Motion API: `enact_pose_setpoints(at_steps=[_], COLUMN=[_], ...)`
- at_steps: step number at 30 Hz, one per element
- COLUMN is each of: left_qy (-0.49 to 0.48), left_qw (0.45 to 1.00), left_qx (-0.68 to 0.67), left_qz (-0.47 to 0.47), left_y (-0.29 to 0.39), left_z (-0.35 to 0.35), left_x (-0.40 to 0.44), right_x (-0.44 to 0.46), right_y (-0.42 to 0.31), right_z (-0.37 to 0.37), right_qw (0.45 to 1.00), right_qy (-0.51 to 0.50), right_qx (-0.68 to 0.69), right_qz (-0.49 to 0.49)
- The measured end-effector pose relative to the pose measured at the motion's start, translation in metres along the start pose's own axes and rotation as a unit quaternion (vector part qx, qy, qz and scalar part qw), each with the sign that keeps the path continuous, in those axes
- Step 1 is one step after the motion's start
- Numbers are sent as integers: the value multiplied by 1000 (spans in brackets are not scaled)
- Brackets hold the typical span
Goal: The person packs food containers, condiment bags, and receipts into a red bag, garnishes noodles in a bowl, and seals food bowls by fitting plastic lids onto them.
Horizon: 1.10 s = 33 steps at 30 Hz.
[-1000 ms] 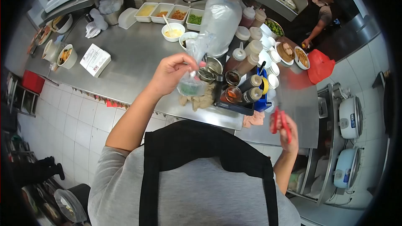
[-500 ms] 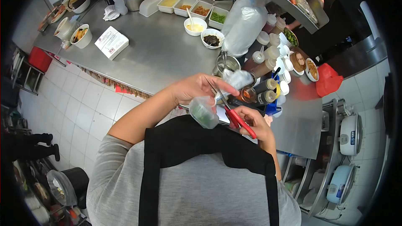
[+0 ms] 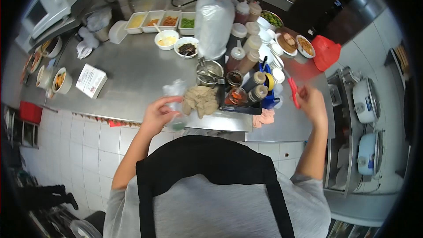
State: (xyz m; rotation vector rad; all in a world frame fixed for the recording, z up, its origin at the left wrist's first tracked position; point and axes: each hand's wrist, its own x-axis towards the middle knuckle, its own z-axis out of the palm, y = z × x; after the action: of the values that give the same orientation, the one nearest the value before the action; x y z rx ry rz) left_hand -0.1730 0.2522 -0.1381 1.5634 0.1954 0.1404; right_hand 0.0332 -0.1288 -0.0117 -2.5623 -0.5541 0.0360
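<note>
The left hand [image 3: 157, 113] pinches a small clear plastic bag [image 3: 174, 88] between thumb and fingers at the near edge of the desk [image 3: 136, 77]; the bag's crumpled upper part stands out beyond the fingers over the metal, and its lower part, with something green inside, hangs nearer the apron [image 3: 205, 156]. Whether the bag touches the desk cannot be told. The right hand [image 3: 313, 102] grips red-handled scissors [image 3: 294, 92] above the right part of the desk, blades pointing toward the far edge and blurred. Just right of the bag, by the near edge, lies a crumpled brownish cloth [image 3: 201, 100], with a metal pot [image 3: 209, 76] behind it. Further right, a black tray [image 3: 241, 108] carries jars and bottles, and a pink cloth [image 3: 264, 118] lies beside it at the near edge. A large bag of clear plastic [image 3: 214, 24] stands toward the far edge, beside a bowl of dark food [image 3: 187, 48] and a bowl with a spoon [image 3: 167, 40]. A white box [image 3: 91, 80] sits toward the left end of the desk.
</note>
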Motion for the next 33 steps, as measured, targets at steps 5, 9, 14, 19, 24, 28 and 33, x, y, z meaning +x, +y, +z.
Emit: enact_pose_setpoints(at_steps=[5, 9, 14, 19, 24, 28, 33], left_qy=[136, 172, 164, 76, -34, 57, 59], left_qw=[990, 985, 986, 988, 948, 952, 951], left_qx=[26, -8, 27, 131, 294, 279, 275], left_qz=[34, 3, 15, 39, 121, 108, 128], left_y=[-33, -35, -32, -27, 0, -18, 17], left_z=[-2, 4, 21, 57, 84, 83, 110], left_x=[-32, -49, -57, -47, -30, -60, -73], right_x=[100, 169, 236, 244, 289, 255, 64], right_y=[43, 41, 24, 2, 13, 7, -41], right_z=[4, 28, 54, 55, 88, 41, 19], right_qw=[944, 899, 877, 874, 853, 922, 915], right_qy=[-122, -207, -323, -373, -349, -116, -52], right_qx=[-306, -385, -350, -300, -385, -291, 123], right_qz=[-22, 8, 68, 86, -40, -226, -381])
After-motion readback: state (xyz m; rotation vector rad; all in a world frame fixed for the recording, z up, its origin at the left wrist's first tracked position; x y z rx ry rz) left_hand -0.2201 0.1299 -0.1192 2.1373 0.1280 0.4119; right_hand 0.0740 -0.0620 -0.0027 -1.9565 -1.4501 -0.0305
